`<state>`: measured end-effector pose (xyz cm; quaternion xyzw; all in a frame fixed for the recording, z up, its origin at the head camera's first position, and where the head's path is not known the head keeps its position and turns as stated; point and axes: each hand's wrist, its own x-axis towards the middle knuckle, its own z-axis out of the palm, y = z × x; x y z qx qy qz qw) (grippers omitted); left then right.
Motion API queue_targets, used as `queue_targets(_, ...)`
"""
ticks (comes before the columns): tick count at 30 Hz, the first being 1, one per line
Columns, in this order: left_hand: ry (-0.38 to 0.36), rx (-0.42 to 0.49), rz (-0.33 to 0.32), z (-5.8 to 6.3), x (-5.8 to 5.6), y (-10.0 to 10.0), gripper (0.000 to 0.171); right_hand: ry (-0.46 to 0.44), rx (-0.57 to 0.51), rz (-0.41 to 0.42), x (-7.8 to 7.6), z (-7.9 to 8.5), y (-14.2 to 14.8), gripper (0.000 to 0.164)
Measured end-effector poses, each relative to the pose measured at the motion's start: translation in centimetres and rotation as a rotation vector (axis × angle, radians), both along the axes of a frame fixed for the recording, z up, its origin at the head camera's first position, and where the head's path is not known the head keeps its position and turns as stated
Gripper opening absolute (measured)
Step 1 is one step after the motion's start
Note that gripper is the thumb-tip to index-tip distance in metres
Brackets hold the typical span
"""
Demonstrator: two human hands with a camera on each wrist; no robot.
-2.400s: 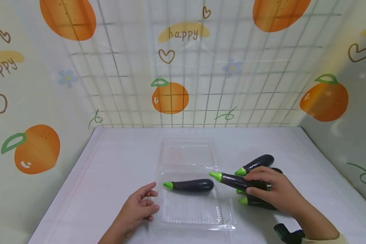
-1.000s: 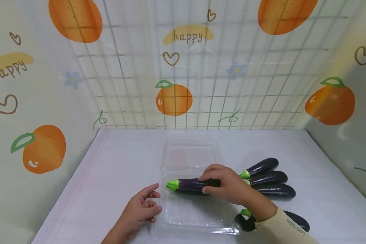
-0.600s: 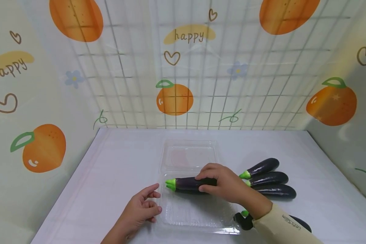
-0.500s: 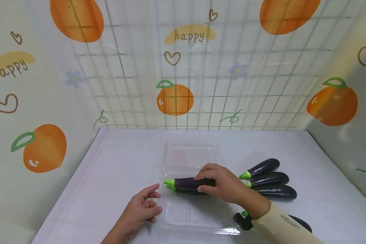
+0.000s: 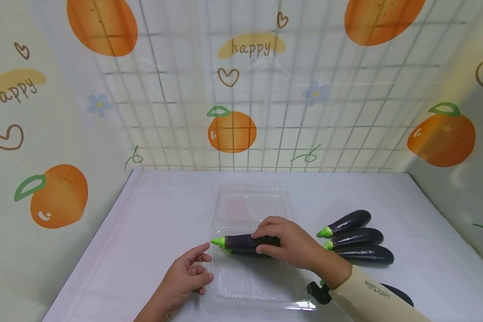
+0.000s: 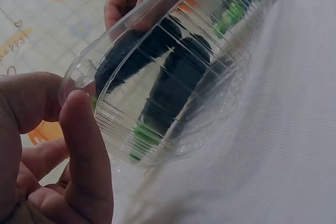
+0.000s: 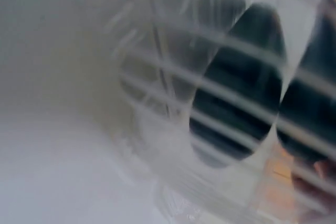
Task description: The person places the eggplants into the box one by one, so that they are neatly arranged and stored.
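Note:
My right hand (image 5: pixel 287 241) grips a dark purple eggplant (image 5: pixel 237 243) with a green stem, thumb on its near side and fingers over its top. It is above the clear plastic box (image 5: pixel 261 286), stem pointing left. Another eggplant (image 6: pixel 176 85) lies in the box, mostly covered by the held one in the head view. My left hand (image 5: pixel 187 273) is at the box's left side; the left wrist view shows thumb and index finger pinching the rim (image 6: pixel 84 69). In the blurred right wrist view, two dark eggplant ends (image 7: pixel 239 93) show through ribbed plastic.
The box's lid (image 5: pixel 249 190) lies folded back behind it. To the right, three eggplants (image 5: pixel 358 238) lie side by side on the white table (image 5: pixel 157 201). One more eggplant (image 5: pixel 398 295) is partly hidden by the right sleeve. A patterned curtain (image 5: pixel 177 112) surrounds the table.
My right hand has carried an eggplant from the pile on the right into the space over the box, then shifted it slightly left. The left hand has stayed at the box's side.

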<state>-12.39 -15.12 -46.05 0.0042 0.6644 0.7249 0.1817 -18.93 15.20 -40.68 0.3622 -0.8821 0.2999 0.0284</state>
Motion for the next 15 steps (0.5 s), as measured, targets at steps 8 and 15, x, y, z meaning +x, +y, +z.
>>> queue_targets(8,-0.001,0.004,0.003,-0.11,0.03,-0.14,0.079,0.025,-0.006,-0.026,0.12,-0.35,-0.58,0.024)
queue_targets(15,0.003,0.004,0.006,-0.14,-0.04,-0.19,0.08,0.016,-0.002,-0.019,0.1,-0.37,-0.78,0.023)
